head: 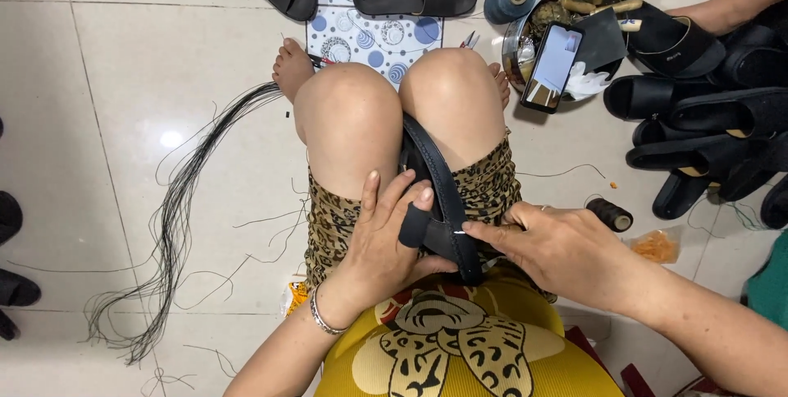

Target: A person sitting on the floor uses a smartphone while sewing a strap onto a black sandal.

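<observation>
Sandal: a black sandal [439,192] lies on the lap, wedged between the knees, its strap end toward the belly.
Left hand: the left hand [379,241] grips the sandal's left side, fingers curled onto it, one fingertip in a black cover.
Right hand: the right hand [552,245] pinches a small needle at the sandal's strap, fingers pressed together.
Thread: a long black bundle of thread [176,216] trails on the floor, left of the sandal.
Spool: a dark spool [611,214] lies right of the sandal.
Phone: a phone [552,66] leans on a metal bowl [525,23], beyond the sandal.

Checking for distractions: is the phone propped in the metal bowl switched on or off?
On. The phone leans in the metal bowl with its screen lit, showing a picture.
</observation>
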